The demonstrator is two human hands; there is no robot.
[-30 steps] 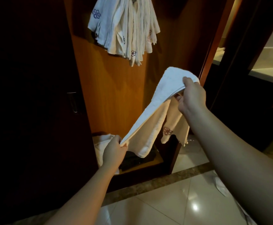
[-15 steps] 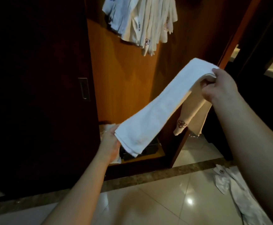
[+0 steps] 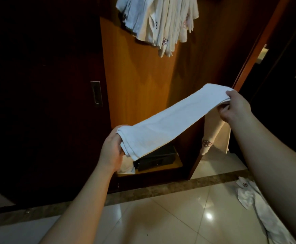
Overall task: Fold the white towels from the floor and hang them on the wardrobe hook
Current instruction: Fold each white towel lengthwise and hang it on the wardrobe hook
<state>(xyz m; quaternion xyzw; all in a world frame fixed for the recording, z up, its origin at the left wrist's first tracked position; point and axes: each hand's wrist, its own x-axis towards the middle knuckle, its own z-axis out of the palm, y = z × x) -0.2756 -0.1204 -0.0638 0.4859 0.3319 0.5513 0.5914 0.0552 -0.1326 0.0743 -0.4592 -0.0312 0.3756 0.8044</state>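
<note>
Currently the person holds a white towel (image 3: 168,124) stretched as a long folded band between both hands, in front of the open wardrobe (image 3: 143,85). The left hand (image 3: 111,152) grips the lower end, fingers curled under the layered edge with the thumb side against the cloth; the fingertips themselves are hidden beneath the fabric. The right hand (image 3: 235,108) holds the higher end, thumb on top and fingers curled underneath, pinching the fold, and from that grip a loose tail of the towel hangs down, showing a small embroidered flower (image 3: 206,143) near its bottom. The band slopes upward from left to right. Above, a bunch of white towels (image 3: 157,23) already hangs against the orange-brown back panel of the wardrobe; the hook carrying them is out of sight at the top edge. Below the held towel, on the wardrobe's bottom shelf, sits a dark box-like object (image 3: 154,159), with a bit of white cloth (image 3: 126,167) just beside it. At the left, a dark sliding door carries a recessed metal handle (image 3: 96,94). On the glossy tiled floor (image 3: 161,217) at the lower right lies another white towel (image 3: 256,205), crumpled, partly hidden by the right forearm.
</note>
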